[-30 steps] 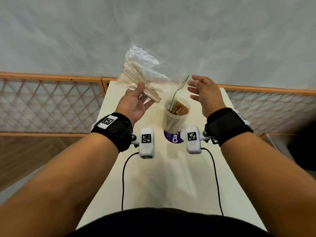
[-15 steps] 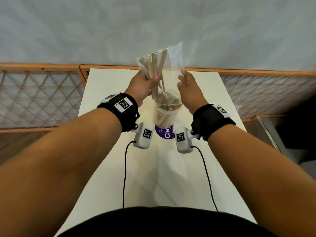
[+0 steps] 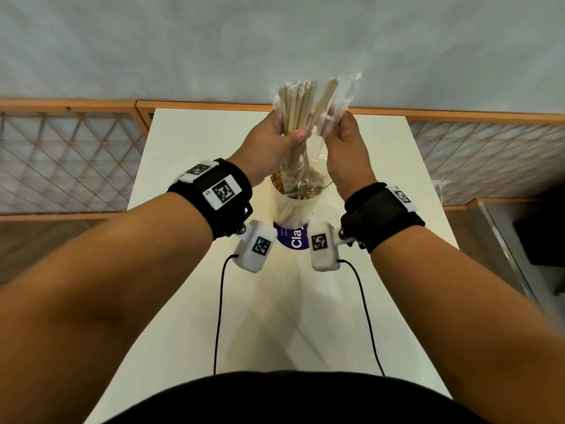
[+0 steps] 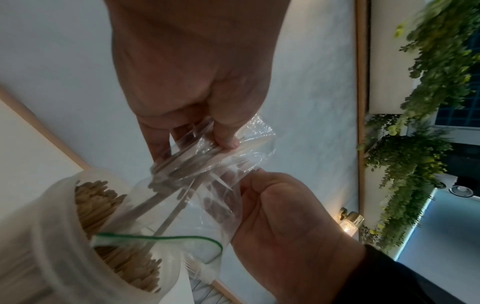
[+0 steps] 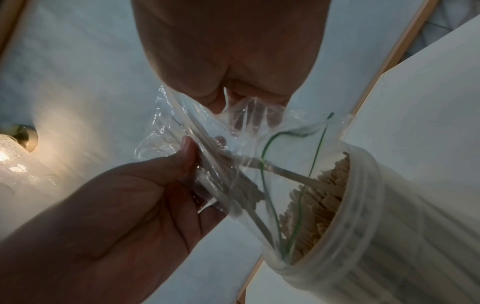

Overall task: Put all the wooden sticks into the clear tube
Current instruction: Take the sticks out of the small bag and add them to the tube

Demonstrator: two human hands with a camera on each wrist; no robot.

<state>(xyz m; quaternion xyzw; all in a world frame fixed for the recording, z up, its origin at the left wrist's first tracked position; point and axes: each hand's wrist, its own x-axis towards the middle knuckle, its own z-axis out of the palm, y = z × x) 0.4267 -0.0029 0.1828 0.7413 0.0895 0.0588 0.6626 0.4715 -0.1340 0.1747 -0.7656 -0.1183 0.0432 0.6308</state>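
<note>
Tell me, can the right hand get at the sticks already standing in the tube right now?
Probably not: the right hand is pinching the plastic bag, whose open mouth hangs over the tube opening and covers those sticks.

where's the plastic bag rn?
Head view: the plastic bag is upended at centre, over the clear tube, gripped between left hand and right hand.

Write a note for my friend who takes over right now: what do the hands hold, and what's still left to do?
Left hand: grips the sticks through the plastic bag.
Right hand: pinches the bag's other side.
The bag hangs upside down, mouth in the clear tube on the table.
Done: many sticks already in the tube.
Left: slide the rest out of the bag, then take it away.
</note>
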